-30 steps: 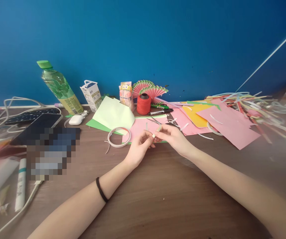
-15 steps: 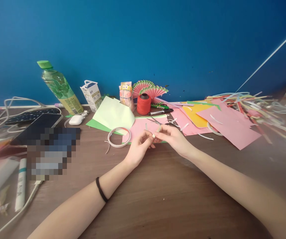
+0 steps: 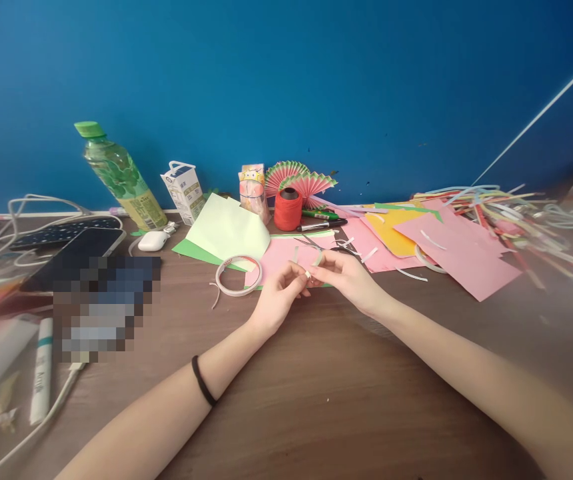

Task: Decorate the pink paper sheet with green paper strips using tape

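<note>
My left hand and my right hand meet above the front edge of a pink paper sheet. Both are closed, fingertips pinching a narrow pale paper strip between them. Ends of the strip seem to stick up above the fingers, and its full shape is too small to make out. Just left of my left hand lies a roll of double-sided tape. Behind my hands are scissors, partly hidden, and white paper scraps.
A red thread spool, pleated paper fans and pens stand or lie by the blue wall. Pale green paper, a carton and a bottle are leftward. Pink sheets lie rightward, with phones and a marker far left.
Both hands stay almost in place, still pinching the strip. A pale strip end above the fingers has shifted slightly.
</note>
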Demonstrator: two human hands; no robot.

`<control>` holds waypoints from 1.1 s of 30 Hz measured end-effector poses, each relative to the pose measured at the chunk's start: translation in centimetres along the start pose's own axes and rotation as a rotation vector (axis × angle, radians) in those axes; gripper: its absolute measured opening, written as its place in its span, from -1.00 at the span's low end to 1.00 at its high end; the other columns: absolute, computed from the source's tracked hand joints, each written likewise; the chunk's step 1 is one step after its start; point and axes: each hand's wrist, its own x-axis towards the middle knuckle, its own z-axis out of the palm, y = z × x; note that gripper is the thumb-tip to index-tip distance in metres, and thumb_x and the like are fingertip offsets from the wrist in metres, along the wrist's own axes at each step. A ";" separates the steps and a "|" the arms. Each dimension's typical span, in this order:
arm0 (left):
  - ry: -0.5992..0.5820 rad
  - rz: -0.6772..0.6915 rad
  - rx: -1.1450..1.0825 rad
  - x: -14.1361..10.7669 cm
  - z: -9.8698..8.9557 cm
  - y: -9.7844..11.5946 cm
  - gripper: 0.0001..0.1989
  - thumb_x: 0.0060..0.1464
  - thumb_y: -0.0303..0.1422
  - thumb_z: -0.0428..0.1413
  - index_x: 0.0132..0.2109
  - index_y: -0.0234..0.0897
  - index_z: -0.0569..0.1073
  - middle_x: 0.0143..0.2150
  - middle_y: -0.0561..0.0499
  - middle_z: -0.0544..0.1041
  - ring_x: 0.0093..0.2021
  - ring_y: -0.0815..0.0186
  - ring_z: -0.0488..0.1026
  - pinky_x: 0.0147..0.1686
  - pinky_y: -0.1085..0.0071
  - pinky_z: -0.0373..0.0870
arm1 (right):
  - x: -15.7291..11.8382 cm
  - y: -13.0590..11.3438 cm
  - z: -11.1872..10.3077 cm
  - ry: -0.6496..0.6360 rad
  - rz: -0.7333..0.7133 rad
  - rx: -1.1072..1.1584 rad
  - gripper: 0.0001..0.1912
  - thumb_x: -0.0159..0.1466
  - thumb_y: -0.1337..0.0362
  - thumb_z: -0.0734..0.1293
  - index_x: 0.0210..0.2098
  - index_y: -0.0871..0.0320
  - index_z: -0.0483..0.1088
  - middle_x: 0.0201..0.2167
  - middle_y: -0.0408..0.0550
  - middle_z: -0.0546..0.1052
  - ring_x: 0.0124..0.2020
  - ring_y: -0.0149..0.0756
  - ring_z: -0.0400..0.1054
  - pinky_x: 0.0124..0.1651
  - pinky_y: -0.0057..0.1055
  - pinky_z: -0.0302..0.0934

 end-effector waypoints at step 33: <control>0.158 0.125 0.172 -0.1 0.2 0.3 -0.97 -0.06 -0.42 0.07 -0.42 -0.26 0.34 -0.33 0.05 0.32 -0.28 0.36 0.30 -0.27 0.45 0.25 | 0.0 -0.3 -0.1 0.063 0.008 -0.103 -0.77 0.12 0.15 0.29 -0.50 0.19 0.26 -0.54 -0.17 0.36 -0.47 -0.42 0.27 -0.28 -0.37 0.22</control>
